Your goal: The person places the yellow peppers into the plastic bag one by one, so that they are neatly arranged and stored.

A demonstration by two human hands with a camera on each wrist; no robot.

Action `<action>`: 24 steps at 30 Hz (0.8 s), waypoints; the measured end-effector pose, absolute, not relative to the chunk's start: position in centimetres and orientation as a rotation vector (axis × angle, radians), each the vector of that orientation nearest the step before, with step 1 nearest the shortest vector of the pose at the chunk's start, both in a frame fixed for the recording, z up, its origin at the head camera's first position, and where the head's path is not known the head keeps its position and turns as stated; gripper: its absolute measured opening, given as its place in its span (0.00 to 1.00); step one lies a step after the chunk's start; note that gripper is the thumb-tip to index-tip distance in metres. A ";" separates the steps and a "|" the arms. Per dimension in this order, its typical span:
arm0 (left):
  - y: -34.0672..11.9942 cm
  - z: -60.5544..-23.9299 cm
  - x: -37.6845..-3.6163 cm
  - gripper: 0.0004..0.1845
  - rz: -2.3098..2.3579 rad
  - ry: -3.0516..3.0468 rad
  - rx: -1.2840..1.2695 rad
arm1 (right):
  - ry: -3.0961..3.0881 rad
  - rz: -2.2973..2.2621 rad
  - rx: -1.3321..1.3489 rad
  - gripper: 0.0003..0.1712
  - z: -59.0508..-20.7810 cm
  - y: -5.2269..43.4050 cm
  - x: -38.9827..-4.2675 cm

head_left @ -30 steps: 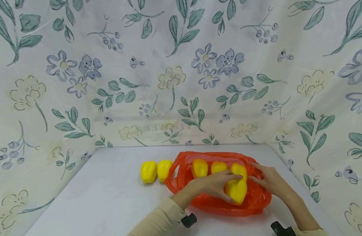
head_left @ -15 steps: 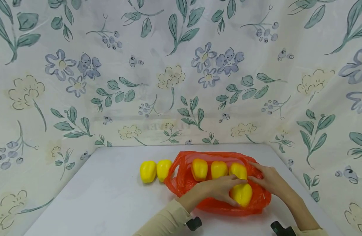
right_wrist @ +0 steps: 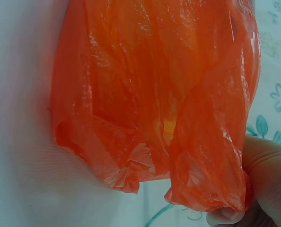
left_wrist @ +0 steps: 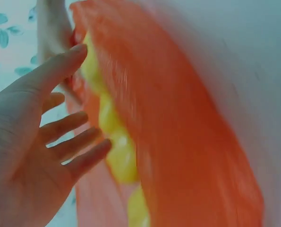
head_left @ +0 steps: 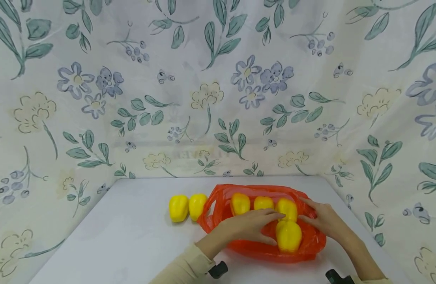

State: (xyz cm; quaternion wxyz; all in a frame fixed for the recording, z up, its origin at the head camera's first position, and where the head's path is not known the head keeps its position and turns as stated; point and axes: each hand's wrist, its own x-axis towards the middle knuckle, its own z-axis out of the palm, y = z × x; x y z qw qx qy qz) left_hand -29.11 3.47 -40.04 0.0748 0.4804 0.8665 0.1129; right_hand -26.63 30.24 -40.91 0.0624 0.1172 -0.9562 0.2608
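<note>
- The change I catch from here is at the left hand (head_left: 247, 228): half a second ago it is around the front pepper (head_left: 289, 237), and now it sits off to the left of it, fingers and thumb spread apart with nothing between them.
- That front pepper now shows almost whole in my head view. It lies inside the red bag (head_left: 265, 256), at the near side, just in front of the right back pepper (head_left: 287, 208); the two look to be touching.
- The left back pepper (head_left: 240, 203) and the middle back pepper (head_left: 263, 202) lie in the bag along the far side, much as they do a moment earlier. My left wrist view is blurred, so I cannot tell whether a fingertip brushes any of them.
- I see no such change at the right hand (head_left: 326, 221). It is at the bag's right edge, and in the right wrist view its fingers and thumb are clamped on a bunch of the plastic, the bag's mouth lying wide.
- Two more peppers, the far-left pepper (head_left: 178, 208) and its neighbour (head_left: 197, 206), lie outside on the tabletop (head_left: 111, 232), left of the bag.
- I read this as one placing finished: four peppers in the bag that I can count, two out, and the left hand free.
</note>
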 end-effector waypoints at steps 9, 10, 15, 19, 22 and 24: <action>-3.8 -37.3 -30.4 0.36 0.433 2.881 1.494 | -2.931 0.785 0.305 0.39 -41.0 30.0 -26.6; -4.6 -37.0 -30.6 0.36 0.445 2.902 1.489 | -2.930 0.786 0.308 0.39 -41.1 30.0 -26.6; -8.6 -36.4 -31.4 0.35 0.487 2.966 1.350 | -2.927 0.794 0.278 0.39 -41.2 30.0 -26.6; -11.7 -36.6 -31.9 0.35 0.560 2.997 1.200 | -2.928 0.786 0.277 0.39 -41.2 29.9 -26.5; -13.9 -37.0 -32.2 0.34 0.625 3.024 1.097 | -2.932 0.787 0.279 0.39 -41.1 29.9 -26.6; -15.2 -37.3 -32.5 0.33 0.659 3.041 1.039 | -2.927 0.780 0.296 0.39 -40.9 29.9 -26.7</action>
